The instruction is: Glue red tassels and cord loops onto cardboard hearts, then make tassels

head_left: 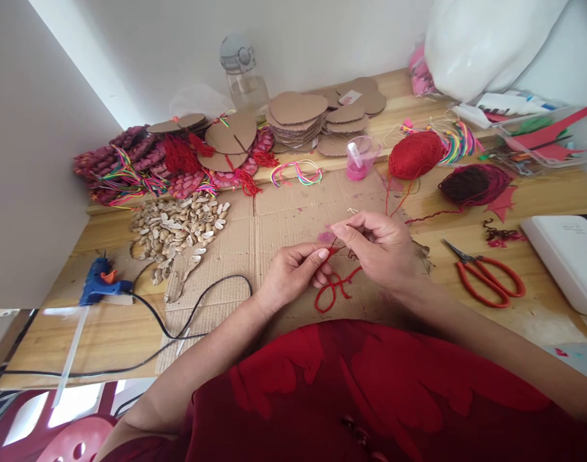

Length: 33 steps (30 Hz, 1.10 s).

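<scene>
My left hand [297,271] is closed, thumb against forefinger, pinching red yarn [328,300] whose loops hang below it over the cardboard. Close beside it, my right hand [377,247] pinches a thin dark strand [334,242] that runs down toward the left fingertips. Whether that strand is yarn or a needle is too small to tell. Behind the hands sit a ball of red yarn [416,155] and a dark maroon yarn ball [476,185], with strands trailing from both toward the right hand.
Orange-handled scissors [490,279] lie at right near a white box [565,260]. At left are a blue glue gun [103,282] with its black cord and a pile of peanut shells [178,221]. Cardboard discs [297,109], a pink cup [363,157] and a bottle [245,77] stand behind.
</scene>
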Available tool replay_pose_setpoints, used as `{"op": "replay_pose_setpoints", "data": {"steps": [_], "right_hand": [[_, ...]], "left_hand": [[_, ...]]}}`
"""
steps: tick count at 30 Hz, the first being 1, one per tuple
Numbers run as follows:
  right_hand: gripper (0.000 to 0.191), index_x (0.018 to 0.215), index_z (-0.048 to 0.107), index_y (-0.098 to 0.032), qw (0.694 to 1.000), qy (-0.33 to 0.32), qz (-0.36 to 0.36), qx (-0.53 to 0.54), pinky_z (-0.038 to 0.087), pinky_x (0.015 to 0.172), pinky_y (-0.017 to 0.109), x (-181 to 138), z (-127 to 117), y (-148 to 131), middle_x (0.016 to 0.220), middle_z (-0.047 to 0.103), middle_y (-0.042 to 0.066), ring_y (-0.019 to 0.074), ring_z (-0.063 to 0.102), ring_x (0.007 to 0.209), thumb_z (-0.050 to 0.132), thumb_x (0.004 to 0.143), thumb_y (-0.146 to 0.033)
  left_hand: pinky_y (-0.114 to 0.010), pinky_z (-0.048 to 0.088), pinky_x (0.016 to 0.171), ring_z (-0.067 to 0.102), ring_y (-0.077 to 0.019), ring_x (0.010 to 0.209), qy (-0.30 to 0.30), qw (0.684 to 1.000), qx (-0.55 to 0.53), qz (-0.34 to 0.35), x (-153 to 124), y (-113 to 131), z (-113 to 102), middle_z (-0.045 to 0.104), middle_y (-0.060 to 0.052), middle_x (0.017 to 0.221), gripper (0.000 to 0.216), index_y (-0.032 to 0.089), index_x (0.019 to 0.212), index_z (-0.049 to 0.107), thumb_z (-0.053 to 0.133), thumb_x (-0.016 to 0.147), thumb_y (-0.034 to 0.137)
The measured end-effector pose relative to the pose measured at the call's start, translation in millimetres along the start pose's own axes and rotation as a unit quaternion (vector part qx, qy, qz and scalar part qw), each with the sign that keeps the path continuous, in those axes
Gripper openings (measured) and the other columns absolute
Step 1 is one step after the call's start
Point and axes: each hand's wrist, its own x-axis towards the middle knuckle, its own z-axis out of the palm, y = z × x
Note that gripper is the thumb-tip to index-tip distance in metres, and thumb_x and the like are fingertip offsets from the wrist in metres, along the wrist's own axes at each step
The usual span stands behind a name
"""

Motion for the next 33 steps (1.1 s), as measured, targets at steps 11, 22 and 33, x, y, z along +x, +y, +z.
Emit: {"op": "replay_pose_setpoints", "data": {"steps": [11,22,33], "right_hand": [[0.021,0.077,0.067,-0.02,0.997,-0.02,-0.02,-0.068,0.04,0.058,0.028,0,-2,-10,0.067,0.063,-0.002,0.0128,0.054,0.062,0.064,0.093,-0.033],[0.017,0.095,0.069,-0.022,0.999,0.0,-0.027,-0.04,0.047,0.064,0.03,1,-1,-5,0.085,0.07,0.003,0.0163,0.062,0.072,0.062,0.094,-0.038],[0.028,0.105,0.073,-0.022,0.983,-0.14,-0.031,-0.111,0.049,0.085,0.039,-9,13,6,0.107,0.073,0.008,0.025,0.065,0.099,0.075,0.083,-0.039]], "left_hand": [[-0.017,0.051,0.043,0.06,-0.0084,0.045,-0.042,0.997,0.0,-0.072,-7,8,4,0.066,0.0,0.06,0.046,0.013,0.098,0.071,0.068,0.086,0.056],[-0.014,0.047,0.035,0.058,-0.0077,0.038,-0.02,0.994,-0.065,-0.082,-3,4,4,0.07,0.0,0.063,0.037,0.015,0.095,0.067,0.067,0.088,0.051],[-0.023,0.06,0.054,0.072,-0.0141,0.074,0.112,0.981,-0.155,0.002,7,9,-1,0.072,-0.006,0.112,0.039,0.018,0.098,0.069,0.074,0.081,0.053]]}}
